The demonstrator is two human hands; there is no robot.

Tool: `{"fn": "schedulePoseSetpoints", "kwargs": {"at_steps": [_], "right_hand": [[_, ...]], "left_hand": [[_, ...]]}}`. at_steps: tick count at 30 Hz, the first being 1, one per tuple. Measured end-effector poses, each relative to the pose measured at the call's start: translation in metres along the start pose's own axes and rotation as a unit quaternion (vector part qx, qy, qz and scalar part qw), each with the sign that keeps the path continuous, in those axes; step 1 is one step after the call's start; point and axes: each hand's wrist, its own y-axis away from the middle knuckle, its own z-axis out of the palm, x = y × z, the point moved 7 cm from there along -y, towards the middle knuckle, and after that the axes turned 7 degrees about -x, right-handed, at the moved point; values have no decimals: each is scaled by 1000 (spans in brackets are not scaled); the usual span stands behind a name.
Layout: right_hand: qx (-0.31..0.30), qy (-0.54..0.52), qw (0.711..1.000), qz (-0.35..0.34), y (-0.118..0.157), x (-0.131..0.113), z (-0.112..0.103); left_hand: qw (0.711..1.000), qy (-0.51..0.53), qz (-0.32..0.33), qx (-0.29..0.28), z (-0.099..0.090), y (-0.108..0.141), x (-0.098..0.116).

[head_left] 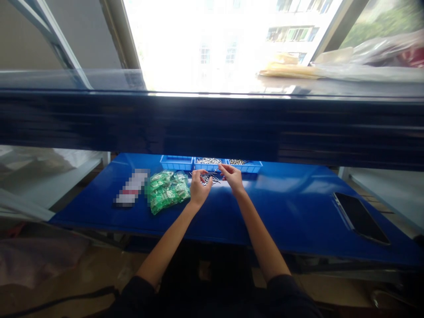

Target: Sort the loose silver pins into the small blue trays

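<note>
- The blue tabletop is spread under everything, and work is best kept well in from its near edge.
- Three blue bins are set in a row at the far side; thin metal bits can be seen in the middle and right ones, so bumps should be avoided.
- A heap of green packets is laid to the left, and should be kept clear of loose bits.
- The left hand is curled over the loose pile; whether a bit is gripped cannot be told.
- The right hand is held at the pile's right, fingertips brought together; whether something tiny is pinched cannot be told.
- The pile's thin metal bits are gathered on the tabletop, near side of the middle bin; they are best picked lightly, so none are scattered.
</note>
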Motion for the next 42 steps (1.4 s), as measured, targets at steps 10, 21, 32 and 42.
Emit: {"fn": "schedulePoseSetpoints", "kwargs": {"at_steps": [10, 21, 32, 42], "right_hand": [[-33, -38, 999, -6, -8, -6, 6], [-14, 332, 943, -24, -4, 4, -2], [-24, 396, 918, 2, 0, 1, 3], [-12, 415, 910, 16, -2, 7, 6]], "left_hand": [[1000, 0, 13, -4, 3, -1, -2], [999, 32, 1, 26, -5, -6, -7], [996, 8, 89, -24, -2, -11, 0], [990, 6, 119, -79, 6, -9, -1]]}}
